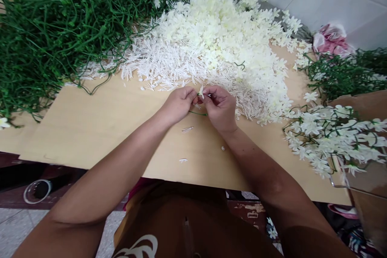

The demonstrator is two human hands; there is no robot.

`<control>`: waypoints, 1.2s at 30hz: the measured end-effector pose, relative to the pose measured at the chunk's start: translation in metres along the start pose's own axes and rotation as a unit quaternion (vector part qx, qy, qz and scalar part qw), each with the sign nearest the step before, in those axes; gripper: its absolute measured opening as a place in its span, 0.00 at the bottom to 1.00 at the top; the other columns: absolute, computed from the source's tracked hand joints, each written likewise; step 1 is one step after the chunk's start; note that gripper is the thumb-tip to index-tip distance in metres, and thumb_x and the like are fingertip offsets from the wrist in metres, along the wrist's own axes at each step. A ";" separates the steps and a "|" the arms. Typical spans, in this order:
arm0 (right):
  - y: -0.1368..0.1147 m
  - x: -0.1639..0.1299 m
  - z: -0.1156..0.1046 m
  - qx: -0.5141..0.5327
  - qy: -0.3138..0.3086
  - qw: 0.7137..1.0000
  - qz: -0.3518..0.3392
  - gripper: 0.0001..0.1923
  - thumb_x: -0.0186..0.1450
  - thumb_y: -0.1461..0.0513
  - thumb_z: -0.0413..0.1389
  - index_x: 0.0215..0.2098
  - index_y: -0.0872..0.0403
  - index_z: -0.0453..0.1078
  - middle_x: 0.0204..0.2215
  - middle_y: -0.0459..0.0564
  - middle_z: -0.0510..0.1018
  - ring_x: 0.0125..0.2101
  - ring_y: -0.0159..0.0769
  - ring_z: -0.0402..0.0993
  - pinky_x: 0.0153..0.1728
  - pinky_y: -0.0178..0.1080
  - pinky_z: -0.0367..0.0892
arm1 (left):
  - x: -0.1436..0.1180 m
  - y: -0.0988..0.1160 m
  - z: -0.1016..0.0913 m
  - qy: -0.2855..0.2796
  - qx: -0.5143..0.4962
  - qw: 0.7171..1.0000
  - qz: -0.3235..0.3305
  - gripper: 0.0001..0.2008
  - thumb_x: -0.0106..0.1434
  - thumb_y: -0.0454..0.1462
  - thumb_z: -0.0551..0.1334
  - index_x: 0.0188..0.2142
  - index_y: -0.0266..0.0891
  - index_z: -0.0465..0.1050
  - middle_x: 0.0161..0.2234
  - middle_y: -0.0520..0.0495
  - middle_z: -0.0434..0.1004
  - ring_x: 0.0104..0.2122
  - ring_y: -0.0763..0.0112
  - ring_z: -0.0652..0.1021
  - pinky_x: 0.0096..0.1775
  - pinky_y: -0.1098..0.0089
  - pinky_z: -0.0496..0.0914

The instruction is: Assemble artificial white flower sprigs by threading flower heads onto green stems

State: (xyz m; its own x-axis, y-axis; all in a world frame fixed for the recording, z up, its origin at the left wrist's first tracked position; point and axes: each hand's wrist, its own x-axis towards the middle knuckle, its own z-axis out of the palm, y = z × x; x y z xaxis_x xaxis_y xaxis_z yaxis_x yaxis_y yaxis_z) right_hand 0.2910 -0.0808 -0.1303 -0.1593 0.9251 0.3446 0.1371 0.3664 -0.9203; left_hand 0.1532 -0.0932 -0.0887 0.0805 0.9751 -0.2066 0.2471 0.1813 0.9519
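Observation:
My left hand (181,104) and my right hand (221,107) meet above the cardboard sheet, fingertips almost touching. Between them is a small white artificial flower (201,92). My left thumb and fingers are pinched at its left side, on what looks like the tip of a green plastic stem (198,113) that curves out below. The right fingers are closed at the flower's other side, with a thin white piece poking out. Just beyond the hands lies a heap of thin white sticks (169,62), with cream-white flower heads (223,20) piled behind it.
A large mound of green plastic stems (69,28) covers the far left. Stemmed white flowers (335,137) lie at the right by a cardboard box (367,109). Loose white bits (187,129) are scattered on the cardboard sheet (99,125). A tiled wall (326,0) stands behind.

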 end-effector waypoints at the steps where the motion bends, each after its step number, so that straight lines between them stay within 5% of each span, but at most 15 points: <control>1: -0.001 0.000 0.000 -0.013 0.003 1.000 -0.008 0.03 0.62 0.62 0.56 0.30 0.52 0.67 0.26 0.44 0.72 0.27 0.29 0.71 0.32 0.37 0.71 | 0.000 0.000 0.000 0.004 0.002 1.000 0.003 0.16 0.63 0.31 0.53 0.19 0.37 0.60 0.16 0.56 0.58 0.20 0.77 0.59 0.27 0.72 0.54; 13: -0.008 0.002 -0.006 -0.190 0.001 0.967 -0.170 0.10 0.61 0.69 0.49 0.29 0.50 0.69 0.31 0.49 0.77 0.33 0.36 0.74 0.36 0.41 0.71 | -0.001 -0.002 0.000 0.011 0.057 0.998 0.010 0.14 0.61 0.31 0.52 0.19 0.38 0.60 0.16 0.56 0.57 0.20 0.76 0.59 0.27 0.71 0.54; 21: -0.009 0.001 -0.005 -0.206 -0.030 0.964 -0.163 0.10 0.62 0.68 0.49 0.30 0.50 0.69 0.32 0.50 0.77 0.34 0.36 0.73 0.37 0.42 0.70 | 0.002 -0.008 0.001 0.006 0.040 0.999 0.011 0.13 0.60 0.31 0.53 0.19 0.39 0.60 0.17 0.56 0.58 0.20 0.76 0.59 0.26 0.71 0.53; 26: -0.008 0.010 -0.014 -0.146 -0.069 0.982 -0.095 0.05 0.61 0.67 0.52 0.30 0.52 0.68 0.29 0.47 0.74 0.31 0.32 0.71 0.32 0.37 0.69 | 0.001 -0.005 -0.002 -0.031 -0.033 0.999 0.002 0.15 0.64 0.34 0.53 0.20 0.38 0.62 0.16 0.56 0.56 0.18 0.78 0.58 0.25 0.72 0.52; 31: -0.006 0.007 -0.018 -0.180 -0.034 0.981 -0.067 0.06 0.60 0.63 0.57 0.38 0.53 0.69 0.36 0.50 0.73 0.34 0.36 0.70 0.35 0.40 0.69 | 0.003 0.002 -0.023 0.081 -0.118 0.990 0.012 0.14 0.65 0.35 0.53 0.22 0.39 0.63 0.17 0.56 0.56 0.17 0.79 0.57 0.23 0.73 0.53; 36: -0.010 -0.003 -0.007 -0.363 -0.099 0.920 -0.104 0.04 0.60 0.67 0.57 0.28 0.53 0.68 0.34 0.53 0.74 0.41 0.44 0.64 0.45 0.48 0.64 | 0.004 0.003 -0.041 0.164 -0.089 0.982 0.034 0.13 0.63 0.35 0.54 0.21 0.38 0.65 0.18 0.53 0.59 0.19 0.78 0.59 0.24 0.73 0.53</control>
State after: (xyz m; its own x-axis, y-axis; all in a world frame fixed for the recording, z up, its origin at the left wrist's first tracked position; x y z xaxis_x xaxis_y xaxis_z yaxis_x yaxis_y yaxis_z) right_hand 0.2972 -0.0868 -0.1208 -0.4221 0.8172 0.3924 0.6895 0.5705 -0.4463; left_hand 0.1142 -0.0836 -0.0775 -0.2321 0.9690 -0.0845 0.0762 0.1047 0.9916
